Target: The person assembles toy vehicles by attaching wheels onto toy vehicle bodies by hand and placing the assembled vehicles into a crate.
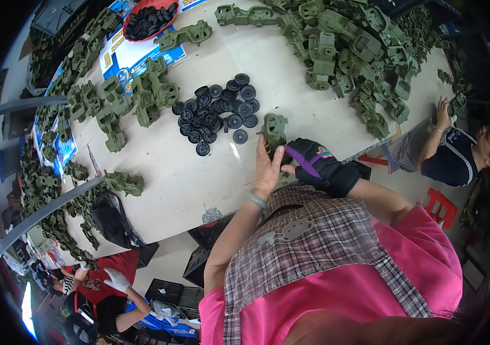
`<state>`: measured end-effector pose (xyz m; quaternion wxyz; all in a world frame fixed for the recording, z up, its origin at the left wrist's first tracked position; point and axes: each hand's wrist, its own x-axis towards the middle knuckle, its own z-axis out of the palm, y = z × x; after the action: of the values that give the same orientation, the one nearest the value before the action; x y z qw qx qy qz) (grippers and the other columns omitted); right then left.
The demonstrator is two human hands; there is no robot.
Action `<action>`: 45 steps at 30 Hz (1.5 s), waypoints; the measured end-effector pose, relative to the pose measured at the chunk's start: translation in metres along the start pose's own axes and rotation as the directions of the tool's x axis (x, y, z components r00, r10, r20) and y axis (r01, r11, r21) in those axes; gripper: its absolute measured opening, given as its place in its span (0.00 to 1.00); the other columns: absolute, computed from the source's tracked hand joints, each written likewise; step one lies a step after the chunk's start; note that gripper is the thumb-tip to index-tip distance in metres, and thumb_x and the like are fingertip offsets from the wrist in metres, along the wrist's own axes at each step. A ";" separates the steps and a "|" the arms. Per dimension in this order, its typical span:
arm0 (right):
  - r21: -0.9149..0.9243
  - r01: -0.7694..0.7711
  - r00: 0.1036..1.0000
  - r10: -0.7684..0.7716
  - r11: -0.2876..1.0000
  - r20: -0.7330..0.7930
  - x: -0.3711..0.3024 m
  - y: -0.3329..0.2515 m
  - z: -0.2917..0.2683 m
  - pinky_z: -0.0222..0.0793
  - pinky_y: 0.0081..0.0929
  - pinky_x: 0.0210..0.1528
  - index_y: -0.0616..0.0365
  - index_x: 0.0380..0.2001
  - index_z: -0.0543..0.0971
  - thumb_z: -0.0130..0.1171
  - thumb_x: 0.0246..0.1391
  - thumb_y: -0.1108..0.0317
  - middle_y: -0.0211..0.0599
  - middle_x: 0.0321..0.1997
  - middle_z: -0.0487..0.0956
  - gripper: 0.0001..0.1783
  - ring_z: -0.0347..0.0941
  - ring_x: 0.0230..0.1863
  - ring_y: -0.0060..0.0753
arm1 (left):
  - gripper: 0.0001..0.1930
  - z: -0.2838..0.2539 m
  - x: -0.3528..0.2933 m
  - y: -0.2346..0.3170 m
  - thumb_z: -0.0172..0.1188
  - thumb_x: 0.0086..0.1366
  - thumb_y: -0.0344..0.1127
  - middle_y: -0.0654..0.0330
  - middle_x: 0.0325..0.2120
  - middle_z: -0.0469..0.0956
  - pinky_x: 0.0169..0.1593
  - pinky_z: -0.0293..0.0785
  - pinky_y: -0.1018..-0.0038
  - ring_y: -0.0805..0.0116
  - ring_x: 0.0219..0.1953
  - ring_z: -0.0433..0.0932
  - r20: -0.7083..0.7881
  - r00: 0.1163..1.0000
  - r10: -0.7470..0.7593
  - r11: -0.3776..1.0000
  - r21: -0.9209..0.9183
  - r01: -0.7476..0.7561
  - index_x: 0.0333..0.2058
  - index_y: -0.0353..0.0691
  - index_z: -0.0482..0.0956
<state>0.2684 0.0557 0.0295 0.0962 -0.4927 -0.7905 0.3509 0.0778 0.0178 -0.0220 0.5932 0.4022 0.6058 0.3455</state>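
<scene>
Close to the table edge in front of me is an olive-green plastic toy vehicle body (275,127), held between my two hands. My left hand (267,171), bare with a bracelet at the wrist, has its fingers pressed along the left side of the part. My right hand (317,165) wears a black and purple glove and grips the part's near right side; its fingertips are partly hidden. Just beyond, to the left, lies a loose pile of small black toy wheels (216,109). One single wheel (240,136) rests nearest to my left hand.
A big heap of green vehicle bodies (354,52) covers the far right. More bodies (156,92) stand at left, beside printed sheets (141,60) and a red bowl (136,38) of black parts. Co-workers sit at right (455,152) and lower left (121,282). A red chair (441,208) stands behind right.
</scene>
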 end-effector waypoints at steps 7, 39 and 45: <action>0.361 0.133 0.908 -0.260 0.923 0.328 0.103 0.002 -0.045 0.77 0.44 0.60 0.55 0.60 0.79 0.66 0.62 0.59 0.51 0.58 0.79 0.25 0.80 0.55 0.49 | 0.39 -0.007 0.027 -0.014 0.68 0.70 0.55 0.43 0.60 0.76 0.62 0.73 0.49 0.41 0.63 0.75 -0.088 0.992 0.095 0.942 0.329 -0.061 0.71 0.41 0.64; 0.003 0.145 0.989 -0.145 0.989 -0.035 0.025 0.033 -0.055 0.74 0.50 0.59 0.56 0.59 0.80 0.74 0.48 0.65 0.49 0.53 0.80 0.33 0.76 0.55 0.58 | 0.62 0.015 0.003 0.013 0.75 0.59 0.41 0.44 0.56 0.74 0.58 0.77 0.46 0.42 0.59 0.74 0.110 0.994 0.021 0.637 0.765 -0.098 0.81 0.43 0.37; -0.165 0.247 0.966 -0.256 0.955 -0.041 0.035 0.048 -0.038 0.73 0.48 0.62 0.53 0.62 0.80 0.73 0.50 0.60 0.46 0.55 0.82 0.34 0.76 0.58 0.55 | 0.62 0.016 0.003 0.012 0.75 0.60 0.42 0.42 0.58 0.74 0.60 0.77 0.47 0.40 0.60 0.74 0.111 0.994 0.023 0.663 0.742 -0.098 0.81 0.41 0.37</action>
<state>0.3039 0.1151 0.0196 0.1251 -0.4048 -0.8688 0.2564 0.0949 0.0246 -0.0135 0.3921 0.6448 0.6526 0.0681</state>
